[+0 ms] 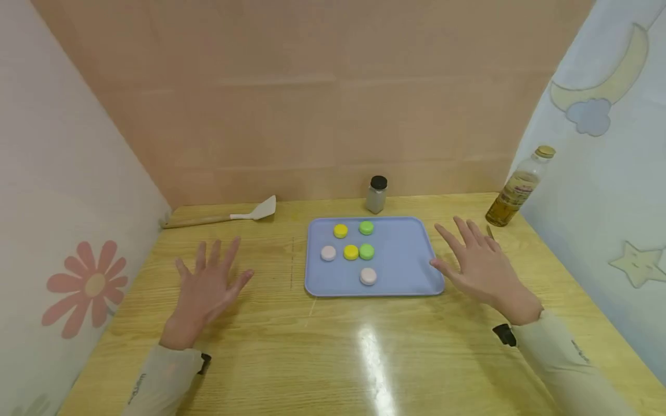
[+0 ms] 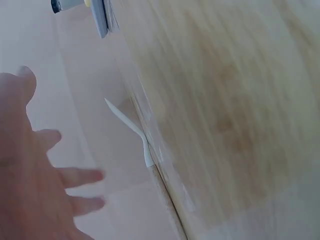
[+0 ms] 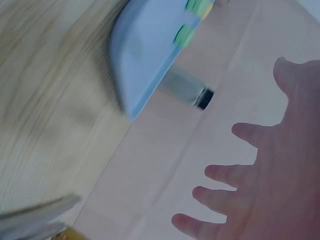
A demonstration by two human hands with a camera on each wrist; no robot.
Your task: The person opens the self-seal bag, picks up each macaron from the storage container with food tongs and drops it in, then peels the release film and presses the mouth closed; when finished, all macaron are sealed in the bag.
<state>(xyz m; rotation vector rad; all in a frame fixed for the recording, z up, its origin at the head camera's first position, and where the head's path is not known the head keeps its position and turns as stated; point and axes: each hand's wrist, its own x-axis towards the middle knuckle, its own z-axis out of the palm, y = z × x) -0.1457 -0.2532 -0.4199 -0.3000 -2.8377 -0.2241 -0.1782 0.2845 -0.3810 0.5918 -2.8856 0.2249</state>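
My left hand (image 1: 204,292) hovers over the table left of the blue tray (image 1: 403,254), its fingers spread and holding nothing. Nearest to it is a spatula (image 1: 208,221) with a white blade and wooden handle, lying beyond the fingertips. By the tray's right edge, my right hand (image 1: 484,270) is also spread and holds nothing. On the left part of the tray sit macarons: two yellow (image 1: 340,231), two green (image 1: 366,227) and two pale pink-white (image 1: 368,276). In the right wrist view, the fingers (image 3: 232,175) are separated, with the tray's corner (image 3: 132,112) beyond them.
Behind the tray stands a small jar (image 1: 376,197) with a black lid. A bottle of amber liquid (image 1: 515,193) with a gold cap is at the back right. Something thin (image 1: 490,232) shows partly behind my right hand. Walls border the wooden table (image 1: 291,352) at the back and sides.
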